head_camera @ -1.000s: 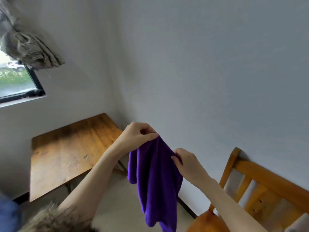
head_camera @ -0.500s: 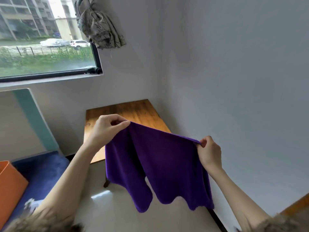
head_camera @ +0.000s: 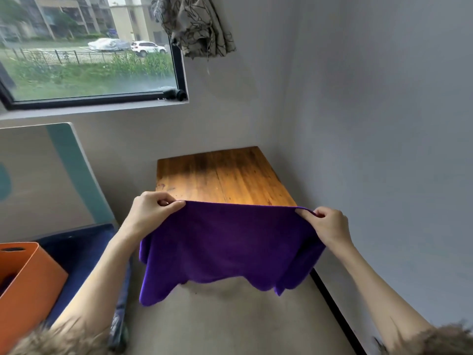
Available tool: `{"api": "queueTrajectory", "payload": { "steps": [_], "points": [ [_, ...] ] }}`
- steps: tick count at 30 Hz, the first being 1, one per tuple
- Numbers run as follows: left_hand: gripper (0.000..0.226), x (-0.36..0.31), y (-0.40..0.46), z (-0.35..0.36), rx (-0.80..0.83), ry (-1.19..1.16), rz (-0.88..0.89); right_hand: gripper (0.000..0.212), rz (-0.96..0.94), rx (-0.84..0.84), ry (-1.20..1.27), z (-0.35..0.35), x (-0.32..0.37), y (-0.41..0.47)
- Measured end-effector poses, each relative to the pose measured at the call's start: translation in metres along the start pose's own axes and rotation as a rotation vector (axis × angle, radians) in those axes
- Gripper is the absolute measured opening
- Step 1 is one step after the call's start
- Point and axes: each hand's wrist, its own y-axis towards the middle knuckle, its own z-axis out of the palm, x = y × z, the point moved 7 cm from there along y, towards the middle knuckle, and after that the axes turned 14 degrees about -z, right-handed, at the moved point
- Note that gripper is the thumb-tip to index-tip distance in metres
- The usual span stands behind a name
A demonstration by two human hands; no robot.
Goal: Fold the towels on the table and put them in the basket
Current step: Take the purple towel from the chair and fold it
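A purple towel (head_camera: 230,247) hangs spread out in the air in front of me, its top edge stretched level. My left hand (head_camera: 151,211) pinches the top left corner and my right hand (head_camera: 325,224) pinches the top right corner. The lower edge droops unevenly above the floor. Behind the towel stands a wooden table (head_camera: 220,175) against the wall, its near edge hidden by the cloth. An orange basket (head_camera: 28,278) sits at the lower left, on a dark blue surface.
A grey wall (head_camera: 384,124) runs close along the right. A window (head_camera: 87,55) with a bunched curtain (head_camera: 199,24) is at the back left. A white and teal panel (head_camera: 64,175) leans left of the table. The dark blue cushion (head_camera: 76,252) borders the pale floor.
My hands have drawn apart, stretching the bunched towel wide and flat. The view has swung left from a wooden chair to the table, window and orange basket.
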Motion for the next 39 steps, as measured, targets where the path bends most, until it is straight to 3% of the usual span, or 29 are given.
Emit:
{"api": "queueTrajectory", "payload": {
  "steps": [2,6,10,13,16,20,29,39],
  "points": [
    [0.014,0.012,0.018,0.001,-0.007,0.027,-0.020,0.047,-0.046,0.029,-0.035,0.011,0.003,0.019],
    [0.007,0.031,0.053,0.010,-0.030,0.102,-0.043,0.019,-0.154,0.104,0.042,0.036,0.002,0.063],
    [0.007,0.035,0.086,0.022,-0.051,0.152,-0.068,0.009,-0.220,0.141,0.060,0.057,-0.003,0.116],
    [0.009,0.029,0.110,0.029,-0.113,0.103,-0.128,0.016,-0.209,0.158,-0.011,0.070,-0.014,0.154],
    [0.015,0.026,0.132,0.038,-0.187,0.086,-0.159,0.034,-0.240,0.153,-0.269,0.079,-0.023,0.190],
    [0.014,0.031,0.162,0.052,-0.174,0.121,-0.185,0.047,-0.296,0.152,-0.401,0.097,-0.028,0.228],
    [0.008,0.064,0.261,0.082,-0.127,0.235,-0.227,0.051,-0.276,0.261,-0.490,0.182,-0.044,0.312],
    [0.017,0.125,0.422,0.147,0.077,0.361,-0.279,0.035,-0.213,0.465,-0.643,0.328,-0.096,0.417]
  ]
}}
